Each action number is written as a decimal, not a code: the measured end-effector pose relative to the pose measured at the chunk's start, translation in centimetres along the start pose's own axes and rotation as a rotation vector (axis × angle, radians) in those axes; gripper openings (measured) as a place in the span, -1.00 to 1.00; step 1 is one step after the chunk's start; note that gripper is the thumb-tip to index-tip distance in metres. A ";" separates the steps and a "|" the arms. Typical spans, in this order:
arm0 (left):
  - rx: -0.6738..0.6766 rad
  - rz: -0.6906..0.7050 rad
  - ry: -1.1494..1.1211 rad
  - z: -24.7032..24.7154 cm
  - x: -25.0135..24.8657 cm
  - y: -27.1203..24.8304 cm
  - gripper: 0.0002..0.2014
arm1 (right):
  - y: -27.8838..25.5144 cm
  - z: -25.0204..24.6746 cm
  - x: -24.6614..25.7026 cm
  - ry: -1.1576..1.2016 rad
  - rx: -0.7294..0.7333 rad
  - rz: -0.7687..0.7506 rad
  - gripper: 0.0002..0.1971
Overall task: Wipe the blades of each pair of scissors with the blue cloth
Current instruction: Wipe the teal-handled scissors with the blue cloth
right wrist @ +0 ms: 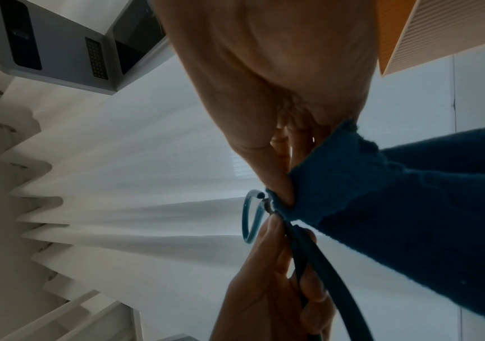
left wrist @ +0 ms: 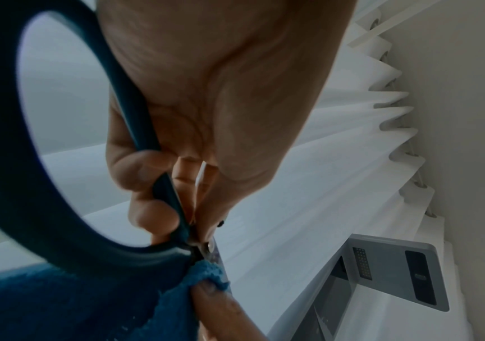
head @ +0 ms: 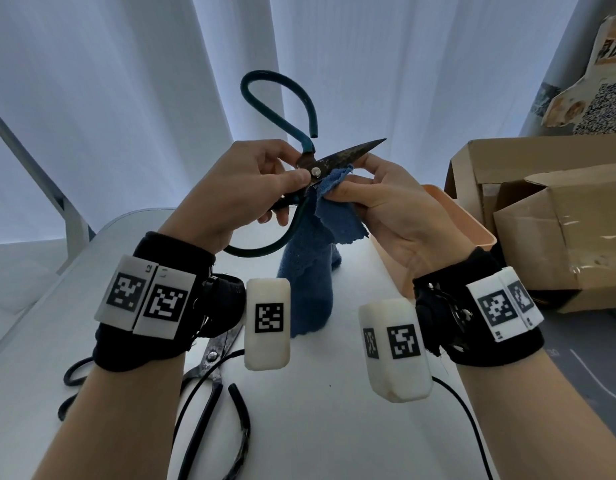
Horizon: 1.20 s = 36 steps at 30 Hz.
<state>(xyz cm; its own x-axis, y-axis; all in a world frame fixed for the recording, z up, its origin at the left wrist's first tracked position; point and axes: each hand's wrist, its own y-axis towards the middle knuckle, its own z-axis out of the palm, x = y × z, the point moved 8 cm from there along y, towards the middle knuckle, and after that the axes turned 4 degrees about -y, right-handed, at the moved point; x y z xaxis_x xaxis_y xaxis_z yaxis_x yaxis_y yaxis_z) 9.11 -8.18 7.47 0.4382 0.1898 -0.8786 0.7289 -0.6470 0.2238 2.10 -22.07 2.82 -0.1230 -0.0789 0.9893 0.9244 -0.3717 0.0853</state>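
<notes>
My left hand (head: pixel 265 181) grips a large pair of scissors (head: pixel 313 168) with teal loop handles near their pivot, held above the white table (head: pixel 334 427). One dark, worn blade (head: pixel 355 152) points up to the right. My right hand (head: pixel 372 192) pinches the blue cloth (head: pixel 320 244) around the other blade just beside the pivot, so that blade is hidden. The cloth hangs down to the table. In the left wrist view the teal handle (left wrist: pixel 8 184) loops past my palm and the cloth (left wrist: pixel 89 304) bunches at the pivot. The right wrist view shows the cloth (right wrist: pixel 396 219) pinched at the scissors (right wrist: pixel 253 219).
A second pair of scissors (head: pixel 216 368) with black handles lies on the table near its front edge, under my left wrist. A peach bin (head: pixel 466 223) and open cardboard boxes (head: pixel 549 216) stand at the right. White curtains hang behind.
</notes>
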 end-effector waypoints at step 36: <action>-0.003 0.003 -0.009 0.1 0.1 0.1 -0.94 | -0.1 -0.1 -0.1 -0.045 -0.021 0.000 -0.64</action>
<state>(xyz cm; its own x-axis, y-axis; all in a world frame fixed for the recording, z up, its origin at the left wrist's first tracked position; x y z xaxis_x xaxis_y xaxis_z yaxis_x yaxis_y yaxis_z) 9.21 -8.33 7.33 0.4361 0.1813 -0.8815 0.7292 -0.6451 0.2281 2.01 -22.16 2.71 -0.1067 -0.0376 0.9936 0.9164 -0.3915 0.0836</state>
